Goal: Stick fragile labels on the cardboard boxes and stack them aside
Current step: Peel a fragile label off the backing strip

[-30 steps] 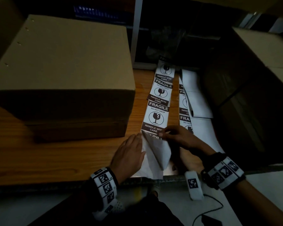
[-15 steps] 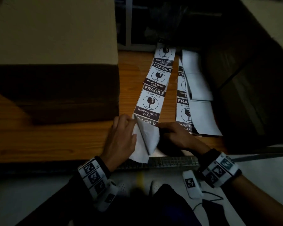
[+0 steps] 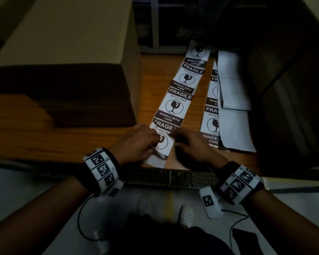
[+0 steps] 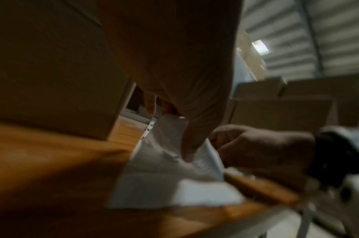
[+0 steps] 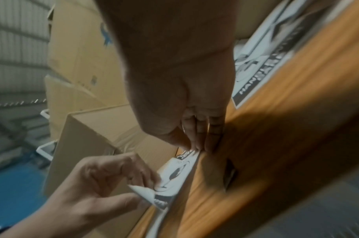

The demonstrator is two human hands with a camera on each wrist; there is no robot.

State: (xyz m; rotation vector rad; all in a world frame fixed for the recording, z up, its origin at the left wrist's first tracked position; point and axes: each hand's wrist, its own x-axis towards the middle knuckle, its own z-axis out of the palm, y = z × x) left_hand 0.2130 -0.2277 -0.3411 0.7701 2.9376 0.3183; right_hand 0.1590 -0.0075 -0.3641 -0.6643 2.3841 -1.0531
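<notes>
A strip of black-and-white fragile labels (image 3: 175,105) runs down the wooden table (image 3: 81,144) to its front edge. The nearest label (image 3: 164,144) lies face up between my hands. My left hand (image 3: 155,142) pinches that label's curled lower corner (image 5: 152,193) between thumb and fingers. My right hand (image 3: 174,136) pinches the label's right edge with bunched fingertips (image 5: 196,141). A large plain cardboard box (image 3: 72,43) stands just left of the strip, behind my left hand. White backing paper (image 4: 164,169) shows under my left thumb.
A second label strip (image 3: 210,122) lies to the right, partly under white backing sheets (image 3: 232,89). A dark cardboard box (image 3: 293,98) stands at the right edge. More boxes (image 5: 78,56) are stacked beyond the table. The table's front edge (image 3: 169,175) is just below my wrists.
The label stood folded up between my hands with its white back showing; now it lies face up. My left hand has moved onto it and holds its lower corner.
</notes>
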